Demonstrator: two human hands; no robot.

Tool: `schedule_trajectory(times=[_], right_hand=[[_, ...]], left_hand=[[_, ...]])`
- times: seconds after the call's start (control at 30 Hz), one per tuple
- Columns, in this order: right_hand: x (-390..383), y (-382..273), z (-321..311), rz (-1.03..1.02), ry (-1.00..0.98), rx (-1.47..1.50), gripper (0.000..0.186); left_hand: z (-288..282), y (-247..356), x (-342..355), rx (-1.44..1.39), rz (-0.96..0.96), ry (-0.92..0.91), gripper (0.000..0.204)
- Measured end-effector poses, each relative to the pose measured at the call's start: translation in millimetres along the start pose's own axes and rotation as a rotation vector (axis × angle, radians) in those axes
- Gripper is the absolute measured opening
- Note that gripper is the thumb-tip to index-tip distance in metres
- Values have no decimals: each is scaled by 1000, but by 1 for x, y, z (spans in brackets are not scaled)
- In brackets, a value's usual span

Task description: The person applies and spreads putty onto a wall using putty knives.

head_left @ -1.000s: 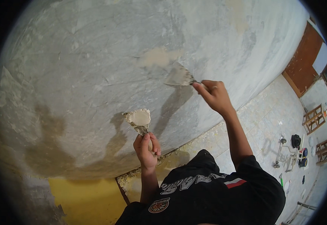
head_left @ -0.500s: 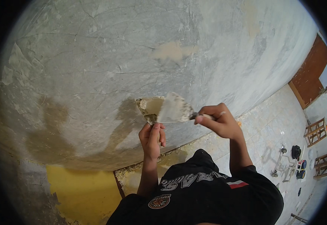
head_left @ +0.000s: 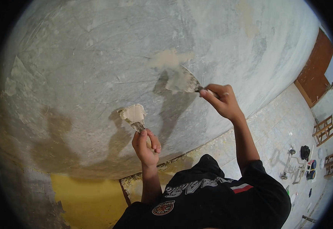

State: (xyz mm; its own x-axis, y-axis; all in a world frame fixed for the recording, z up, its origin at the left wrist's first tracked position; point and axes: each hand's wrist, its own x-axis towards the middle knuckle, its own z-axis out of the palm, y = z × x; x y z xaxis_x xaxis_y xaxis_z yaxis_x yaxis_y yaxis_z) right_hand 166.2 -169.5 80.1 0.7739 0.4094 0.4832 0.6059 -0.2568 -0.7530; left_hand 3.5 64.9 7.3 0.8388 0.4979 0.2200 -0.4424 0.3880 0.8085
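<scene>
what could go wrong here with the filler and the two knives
1. The left hand holds a small putty knife heaped with filler, tilted and away from the wall; the lump might slide off onto the floor.
2. The right hand pinches the wide knife by its handle end; a loose grip may leave ridges beside the fresh patch.

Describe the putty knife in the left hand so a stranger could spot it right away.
Start at the big grey wall. Low at its centre, the left hand holds a putty knife upright. Unlike the wider knife in the right hand, it carries a thick cream lump.
</scene>
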Motion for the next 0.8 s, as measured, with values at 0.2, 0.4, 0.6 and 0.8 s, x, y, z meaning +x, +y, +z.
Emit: schedule_trajectory(times=[0.2,0.4,0.6,0.8], right_hand=[[27,2,17,-56,48,-94,44],[5,26,12,53,66,-80,45],[-39,31,24,178,-4,320,40],[-55,17,41,339,-291,714,37]], left_hand=[[11,-4,4,66,-42,-8,28],[13,14,10,14,-98,-89,27],[16,39,12,26,-161,-153,27],[27,54,22,193,-226,-216,28]])
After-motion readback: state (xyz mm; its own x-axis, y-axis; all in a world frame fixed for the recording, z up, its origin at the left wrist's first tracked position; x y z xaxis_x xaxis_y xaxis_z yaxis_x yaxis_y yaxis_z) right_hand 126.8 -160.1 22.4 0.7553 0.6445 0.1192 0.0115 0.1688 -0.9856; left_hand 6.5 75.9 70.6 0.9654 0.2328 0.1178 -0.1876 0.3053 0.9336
